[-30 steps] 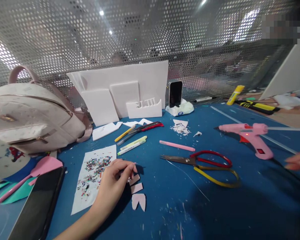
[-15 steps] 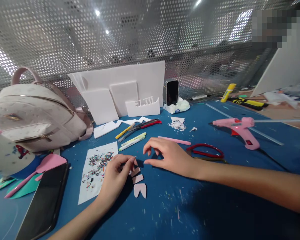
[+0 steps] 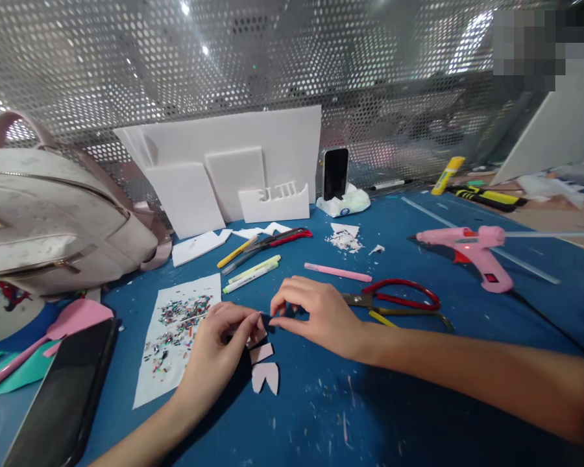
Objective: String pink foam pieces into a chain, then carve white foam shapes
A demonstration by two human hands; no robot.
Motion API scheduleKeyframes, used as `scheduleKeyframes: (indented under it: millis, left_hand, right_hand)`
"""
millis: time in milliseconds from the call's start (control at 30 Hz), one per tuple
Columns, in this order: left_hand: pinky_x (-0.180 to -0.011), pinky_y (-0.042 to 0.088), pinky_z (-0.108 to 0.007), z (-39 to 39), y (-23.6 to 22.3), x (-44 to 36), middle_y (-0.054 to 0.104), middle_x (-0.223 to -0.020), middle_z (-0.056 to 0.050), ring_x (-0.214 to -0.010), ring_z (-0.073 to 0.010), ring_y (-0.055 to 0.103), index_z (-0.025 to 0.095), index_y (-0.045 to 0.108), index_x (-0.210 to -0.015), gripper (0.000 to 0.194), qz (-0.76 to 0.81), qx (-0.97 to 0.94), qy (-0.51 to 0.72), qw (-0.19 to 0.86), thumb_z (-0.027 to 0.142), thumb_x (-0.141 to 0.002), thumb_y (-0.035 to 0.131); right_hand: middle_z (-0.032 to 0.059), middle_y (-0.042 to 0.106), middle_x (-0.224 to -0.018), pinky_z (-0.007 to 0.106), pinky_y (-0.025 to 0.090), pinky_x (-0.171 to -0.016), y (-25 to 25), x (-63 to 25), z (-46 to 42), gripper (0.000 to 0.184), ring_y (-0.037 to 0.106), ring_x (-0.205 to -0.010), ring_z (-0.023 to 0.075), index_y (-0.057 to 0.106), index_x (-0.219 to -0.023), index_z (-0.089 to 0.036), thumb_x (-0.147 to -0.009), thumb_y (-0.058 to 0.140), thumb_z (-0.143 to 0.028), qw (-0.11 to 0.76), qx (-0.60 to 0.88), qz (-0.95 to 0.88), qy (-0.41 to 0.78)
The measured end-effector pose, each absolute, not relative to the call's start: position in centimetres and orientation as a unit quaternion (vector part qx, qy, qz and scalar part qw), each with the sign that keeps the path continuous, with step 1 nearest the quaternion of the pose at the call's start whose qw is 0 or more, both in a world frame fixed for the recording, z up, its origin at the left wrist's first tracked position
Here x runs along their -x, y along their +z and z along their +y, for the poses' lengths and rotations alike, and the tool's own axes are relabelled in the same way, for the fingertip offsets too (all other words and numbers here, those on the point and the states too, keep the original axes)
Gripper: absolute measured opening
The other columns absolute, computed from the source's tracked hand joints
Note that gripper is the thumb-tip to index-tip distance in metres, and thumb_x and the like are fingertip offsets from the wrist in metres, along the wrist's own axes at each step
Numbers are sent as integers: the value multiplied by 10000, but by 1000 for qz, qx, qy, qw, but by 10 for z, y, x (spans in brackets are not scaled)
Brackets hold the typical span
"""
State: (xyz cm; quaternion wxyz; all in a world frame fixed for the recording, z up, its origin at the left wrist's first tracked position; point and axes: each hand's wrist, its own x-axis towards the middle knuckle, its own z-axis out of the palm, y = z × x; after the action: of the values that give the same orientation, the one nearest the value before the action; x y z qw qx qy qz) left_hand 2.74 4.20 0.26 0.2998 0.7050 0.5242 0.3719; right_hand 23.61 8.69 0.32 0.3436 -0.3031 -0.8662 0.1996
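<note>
My left hand [image 3: 220,344] pinches a small pale pink paper piece [image 3: 259,336] on the blue table [image 3: 418,402]. My right hand [image 3: 316,312] is just to its right, fingers curled with thumb and forefinger nearly meeting at the same spot; what they hold is hidden. Two more pink cut-outs [image 3: 265,376] lie just below the hands. A white sheet with coloured glitter bits [image 3: 178,334] lies left of my left hand.
Red and yellow scissors [image 3: 401,305], a pink pen [image 3: 337,272], a pink glue gun [image 3: 472,250], markers [image 3: 250,272], a cutter [image 3: 272,241], white foam boards [image 3: 228,172], an upright phone [image 3: 335,174], a pale backpack [image 3: 53,217], a dark phone [image 3: 53,402] and pink paper shapes [image 3: 53,327] surround the hands.
My right hand came in from the right edge, crossed over the scissors and now meets my left hand at the pink piece. The left hand stayed in place.
</note>
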Motion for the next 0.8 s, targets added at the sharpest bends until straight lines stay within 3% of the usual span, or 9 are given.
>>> scheduleKeyframes:
  millis: [400, 800]
  left_hand:
    - [-812, 359, -359, 41, 6, -28, 655, -665, 4, -697, -191, 569, 224, 669, -706, 347, 513, -743, 345, 258, 333, -986, 496]
    - [-826, 348, -362, 41, 6, -28, 646, -660, 16, -688, -179, 557, 217, 653, -700, 357, 508, -747, 340, 260, 328, -996, 487]
  right_hand:
    - [-9, 650, -859, 276, 414, -681, 5, -236, 86, 92, 576, -800, 150, 646, -865, -221, -918, 708, -262, 373, 312, -841, 236]
    - [-15, 645, -858, 261, 415, -660, 2, -236, 86, 83, 577, -789, 137, 662, -859, -216, -895, 733, -241, 381, 319, -830, 254]
